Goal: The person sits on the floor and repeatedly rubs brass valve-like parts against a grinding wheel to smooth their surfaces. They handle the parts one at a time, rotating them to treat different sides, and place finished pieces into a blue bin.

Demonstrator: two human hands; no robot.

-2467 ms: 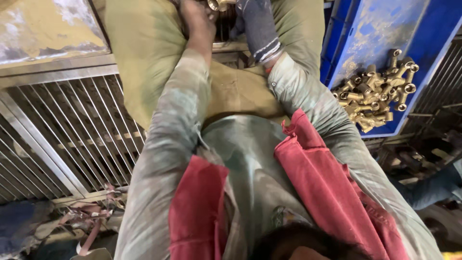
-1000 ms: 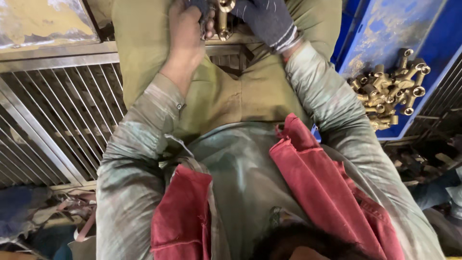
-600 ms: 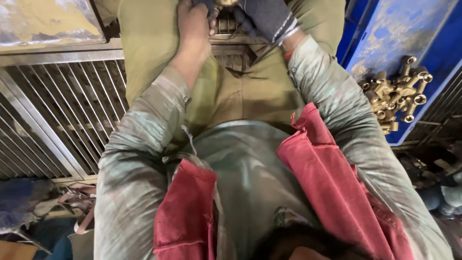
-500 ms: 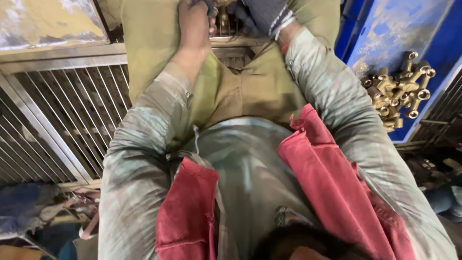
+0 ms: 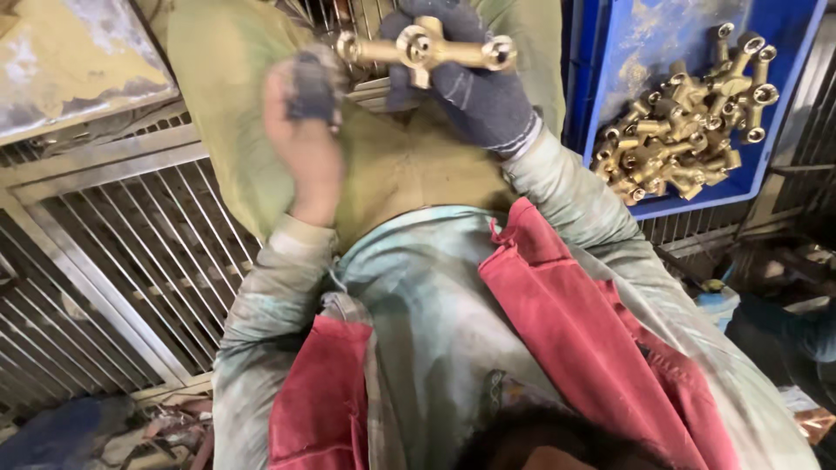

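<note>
My right hand, in a dark knitted glove, grips a brass cross-shaped fitting held level at the top of the view, over my lap. My bare left hand is raised beside it, slightly blurred, fingers curled around a small dark pad. The pad is a little left of the fitting and not touching it. Both forearms wear a faded greenish sleeve, and a red vest hangs open over my chest.
A blue plastic tray at the upper right holds a heap of several brass fittings. A metal grille runs along the left. An olive cloth covers my lap. Clutter lies on the floor at the lower left.
Both hands have come down into fuller view. The brass fitting now shows whole in my right hand. My left hand has drawn away from it to the left, holding the dark pad.
</note>
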